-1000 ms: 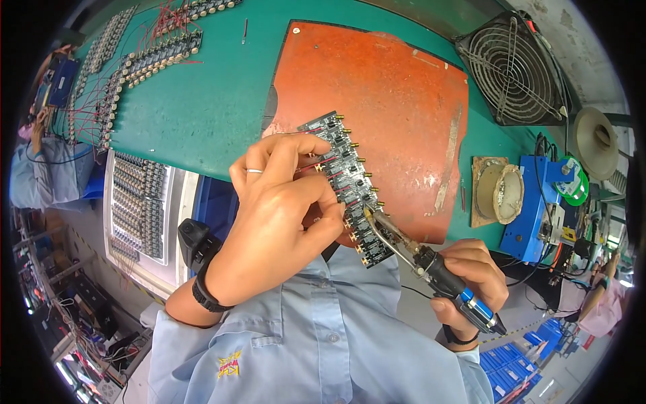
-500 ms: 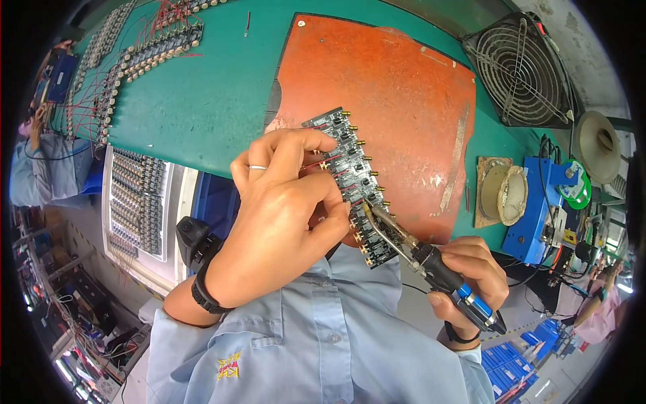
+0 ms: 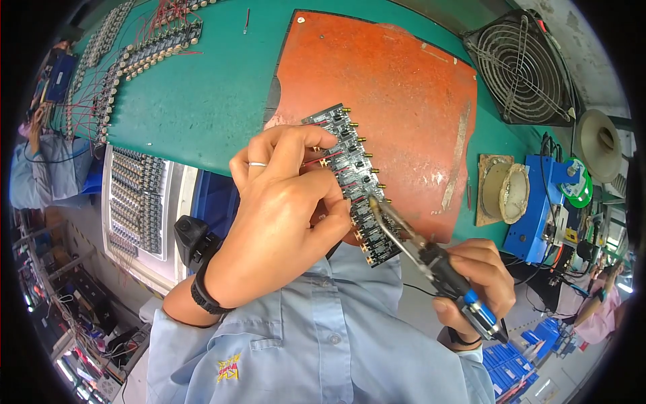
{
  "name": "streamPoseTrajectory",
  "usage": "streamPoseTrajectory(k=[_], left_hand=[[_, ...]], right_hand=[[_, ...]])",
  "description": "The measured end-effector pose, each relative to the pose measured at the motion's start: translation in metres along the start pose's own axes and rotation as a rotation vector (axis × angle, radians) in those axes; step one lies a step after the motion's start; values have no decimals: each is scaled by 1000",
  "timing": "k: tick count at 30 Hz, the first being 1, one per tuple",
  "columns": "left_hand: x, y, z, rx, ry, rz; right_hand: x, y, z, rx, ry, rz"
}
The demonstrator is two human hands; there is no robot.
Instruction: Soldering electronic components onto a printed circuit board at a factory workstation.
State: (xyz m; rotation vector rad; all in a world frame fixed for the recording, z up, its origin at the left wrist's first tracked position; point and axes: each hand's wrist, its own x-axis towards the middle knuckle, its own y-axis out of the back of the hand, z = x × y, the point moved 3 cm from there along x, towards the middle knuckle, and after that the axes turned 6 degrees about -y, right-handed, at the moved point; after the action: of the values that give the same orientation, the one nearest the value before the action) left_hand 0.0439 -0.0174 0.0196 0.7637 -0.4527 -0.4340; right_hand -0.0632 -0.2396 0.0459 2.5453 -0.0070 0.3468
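A long panel of small circuit boards (image 3: 348,156) is held at a slant over the front edge of an orange mat. Brass-coloured connectors line its right side, and short red wires lie across it. My left hand (image 3: 282,209) is closed at the panel's left edge, thumb and fingers pinched; the fingertips are partly hidden. In my right hand (image 3: 481,279) is a soldering iron (image 3: 441,269) with a thin metal feed tube along its shaft. Its tip is over the middle of the panel; whether it touches cannot be made out.
The orange mat (image 3: 383,81) lies on a green table (image 3: 202,101). Wired boards (image 3: 161,50) lie at the far left, above a white tray of boards (image 3: 138,202). To the right are a fan (image 3: 518,71), a round pot (image 3: 513,195) and a blue metal stand (image 3: 528,215).
The soldering iron and my right hand have shifted slightly to the right, the tip moving a little along the panel. My left hand and the panel have hardly moved.
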Motion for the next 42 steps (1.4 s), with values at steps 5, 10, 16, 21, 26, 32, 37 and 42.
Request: streamPoseTrajectory(k=[5, 10, 16, 21, 26, 32, 37, 42], left_hand=[[0, 1, 0, 3, 10, -12], [1, 1, 1, 25, -14, -39], [0, 3, 10, 121, -33, -87], [2, -5, 11, 262, -31, -139], [13, -2, -2, 309, -21, -129], [24, 19, -7, 199, -60, -35], [69, 53, -87, 315, -64, 233], [100, 58, -148, 519, 20, 283]], right_hand=[[-7, 6, 5, 47, -20, 191], [-10, 4, 15, 79, -66, 220], [-8, -12, 28, 302, -191, 384], [3, -18, 27, 404, -198, 370], [9, -18, 27, 425, -204, 366], [7, -12, 28, 345, -253, 427], [7, -9, 40, 324, -296, 433], [18, -13, 31, 336, -271, 418]])
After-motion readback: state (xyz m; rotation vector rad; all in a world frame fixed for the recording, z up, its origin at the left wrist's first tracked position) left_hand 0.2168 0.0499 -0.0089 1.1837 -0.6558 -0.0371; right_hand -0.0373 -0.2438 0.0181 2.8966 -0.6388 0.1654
